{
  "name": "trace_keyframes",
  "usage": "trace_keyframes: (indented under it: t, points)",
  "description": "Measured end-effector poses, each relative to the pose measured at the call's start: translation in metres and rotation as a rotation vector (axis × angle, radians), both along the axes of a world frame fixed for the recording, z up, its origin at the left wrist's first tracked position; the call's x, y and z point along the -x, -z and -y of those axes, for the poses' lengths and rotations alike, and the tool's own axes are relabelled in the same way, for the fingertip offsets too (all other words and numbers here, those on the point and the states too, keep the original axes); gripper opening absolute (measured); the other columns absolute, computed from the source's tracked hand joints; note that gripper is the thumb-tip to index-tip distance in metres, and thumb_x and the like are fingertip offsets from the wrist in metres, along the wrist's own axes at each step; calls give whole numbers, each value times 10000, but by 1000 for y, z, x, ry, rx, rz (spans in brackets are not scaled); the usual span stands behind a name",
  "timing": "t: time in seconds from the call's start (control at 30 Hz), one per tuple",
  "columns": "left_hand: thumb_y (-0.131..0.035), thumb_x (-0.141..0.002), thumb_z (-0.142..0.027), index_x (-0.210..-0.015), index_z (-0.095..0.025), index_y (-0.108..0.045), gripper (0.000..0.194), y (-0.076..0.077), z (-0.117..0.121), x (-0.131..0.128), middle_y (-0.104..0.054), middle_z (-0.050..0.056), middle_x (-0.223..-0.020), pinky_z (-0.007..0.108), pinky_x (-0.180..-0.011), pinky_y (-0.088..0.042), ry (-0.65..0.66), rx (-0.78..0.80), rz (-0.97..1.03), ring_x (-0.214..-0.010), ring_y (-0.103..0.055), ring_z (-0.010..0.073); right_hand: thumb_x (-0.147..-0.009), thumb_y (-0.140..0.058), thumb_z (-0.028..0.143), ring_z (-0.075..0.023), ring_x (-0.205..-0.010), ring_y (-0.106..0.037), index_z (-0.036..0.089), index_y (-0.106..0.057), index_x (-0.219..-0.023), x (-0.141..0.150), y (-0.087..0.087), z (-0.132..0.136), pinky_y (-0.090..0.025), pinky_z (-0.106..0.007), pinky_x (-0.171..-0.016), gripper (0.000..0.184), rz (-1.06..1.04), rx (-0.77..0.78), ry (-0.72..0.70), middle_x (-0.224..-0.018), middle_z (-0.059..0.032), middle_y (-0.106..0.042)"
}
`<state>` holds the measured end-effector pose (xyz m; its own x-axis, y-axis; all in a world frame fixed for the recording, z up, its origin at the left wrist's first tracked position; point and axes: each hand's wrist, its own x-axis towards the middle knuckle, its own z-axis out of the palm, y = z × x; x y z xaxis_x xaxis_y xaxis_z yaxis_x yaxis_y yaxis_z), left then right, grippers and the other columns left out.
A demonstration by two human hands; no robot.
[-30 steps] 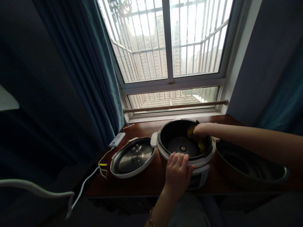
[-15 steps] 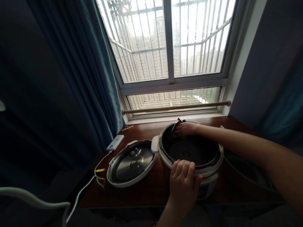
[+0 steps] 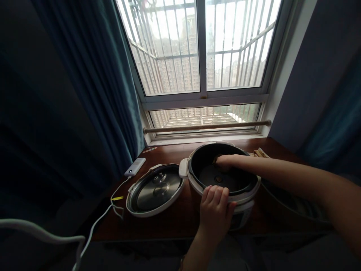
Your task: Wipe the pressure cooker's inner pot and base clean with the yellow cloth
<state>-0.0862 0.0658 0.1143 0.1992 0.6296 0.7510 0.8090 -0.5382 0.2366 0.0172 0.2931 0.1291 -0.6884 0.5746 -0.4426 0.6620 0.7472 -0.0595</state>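
An electric cooker with a pale body stands open on the wooden table, its dark inner pot exposed. My left hand is closed over the front rim, fingers curled onto the edge. Deep inside the pot is my right hand, near the far inner wall, with its fingers closed. A small dark, yellowish bit of cloth shows at the fingertips; most of it is hidden. Left of the cooker, the detached round lid lies with its metal inner side up.
A white power bank with a white cable lies at the table's left edge. Right of the cooker sits a dark round vessel, partly behind my right arm. A window with a horizontal bar rises behind the table.
My right hand has moved from the pot's far rim down into the pot, taking the cloth along. My left hand keeps its hold on the front rim. The view has shifted slightly.
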Motion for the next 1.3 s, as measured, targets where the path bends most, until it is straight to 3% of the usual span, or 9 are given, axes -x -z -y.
trace_keyframes:
  t: [0.13, 0.27, 0.4, 0.6, 0.77, 0.9, 1.07, 1.2, 1.3]
  points:
    - [-440, -868, -318, -1049, -158, -546, 263, 0, 0, 0, -619, 53, -961, 381, -945, -336, 5, 4, -5, -939, -530, 206, -588, -651, 169, -229, -724, -606, 55, -670, -818, -6, -10, 24, -465, -333, -652, 257, 144, 70, 30, -719, -87, -640]
    - [-441, -867, -325, -1054, -161, -546, 270, 0, 1, -1, -615, 56, -961, 392, -950, -335, 1, 20, 0, -947, -524, 211, -587, -596, 187, -190, -647, -596, 87, -677, -828, -14, -21, 62, -446, -269, -566, 273, 177, 242, 50, -662, -36, -620]
    - [-433, -870, -328, -1061, -161, -546, 278, 0, 2, -1, -612, 58, -966, 406, -954, -337, -1, 42, -8, -951, -522, 215, -630, -558, 211, -166, -663, -582, 117, -672, -841, -17, -36, 92, -436, -248, -574, 258, 117, 371, 83, -709, -28, -623]
    - [-437, -870, -319, -1076, -155, -545, 285, -2, 3, -1, -613, 70, -973, 409, -942, -360, -10, 26, -35, -955, -529, 215, -679, -516, 261, -139, -649, -560, 126, -651, -837, -17, -57, 95, -429, -235, -578, 248, -13, 492, 147, -712, -11, -603]
    - [-443, -868, -301, -1065, -160, -547, 264, -4, 4, -1, -613, 60, -968, 402, -940, -361, -15, 26, -34, -955, -527, 210, -736, -480, 306, -123, -699, -582, 134, -638, -916, -24, -62, 97, -447, -211, -629, 295, -113, 578, 200, -795, -10, -626]
    - [-430, -873, -324, -1045, -165, -556, 266, -3, 4, -2, -613, 59, -939, 398, -930, -368, -28, 8, -41, -939, -530, 208, -722, -525, 306, -138, -669, -599, 151, -662, -927, -35, -62, 92, -459, -232, -612, 291, 97, 354, 151, -776, -15, -645]
    - [-440, -868, -315, -1038, -164, -553, 254, -2, 2, -1, -614, 64, -949, 403, -926, -367, -16, 10, -42, -944, -532, 220, -605, -686, 244, -257, -735, -617, 122, -698, -759, -42, -55, 62, -458, -346, -660, 198, 210, -22, 125, -710, -96, -645]
    - [-458, -861, -288, -1031, -161, -550, 232, -2, 1, -1, -617, 61, -945, 401, -920, -369, -14, -5, -39, -939, -533, 222, -730, -600, 159, -279, -967, -570, 129, -660, -977, -37, -54, 32, -429, -363, -778, 256, 102, -314, 42, -1008, -170, -626]
    - [-458, -861, -287, -1035, -161, -548, 233, -2, 1, -1, -618, 60, -945, 403, -920, -370, -14, -10, -41, -939, -534, 221, -825, -471, 118, -257, -1125, -476, 175, -575, -1130, -32, -61, 16, -396, -348, -841, 327, -1, -429, -63, -1197, -152, -539]
